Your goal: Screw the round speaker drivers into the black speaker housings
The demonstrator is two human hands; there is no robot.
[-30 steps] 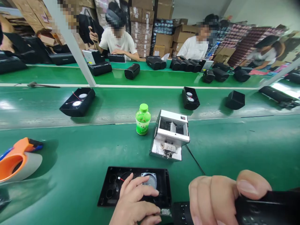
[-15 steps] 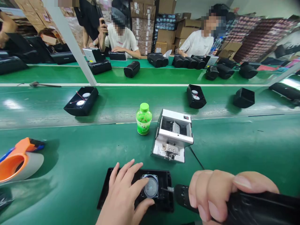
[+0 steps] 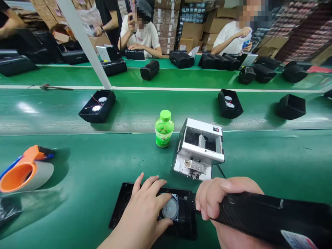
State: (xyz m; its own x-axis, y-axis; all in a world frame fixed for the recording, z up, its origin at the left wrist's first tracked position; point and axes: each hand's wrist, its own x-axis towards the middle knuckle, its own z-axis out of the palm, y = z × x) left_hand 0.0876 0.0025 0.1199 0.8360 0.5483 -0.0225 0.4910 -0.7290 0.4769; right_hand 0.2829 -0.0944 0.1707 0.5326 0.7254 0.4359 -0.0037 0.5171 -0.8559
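Observation:
A black panel (image 3: 186,228) lies on the green bench at the bottom centre, with a round silver speaker (image 3: 170,208) in it. My left hand (image 3: 145,211) rests over the panel, fingers spread, its thumb and index finger at the speaker's left edge. My right hand (image 3: 228,204) is wrapped round a black power screwdriver (image 3: 261,214), which lies nearly level and points left. The front end of the tool is over the panel's right part, just right of the speaker; its tip is hard to make out.
A white machine (image 3: 198,148) and a green bottle (image 3: 164,129) stand behind the panel. An orange tape dispenser (image 3: 28,169) lies at left. Black housings (image 3: 98,107) sit on the belt beyond. Across it are people in white shirts (image 3: 147,38).
My right hand and the screwdriver have moved left, bringing the tool's front over the panel. My left hand stays at the speaker. The whole view has shifted slightly.

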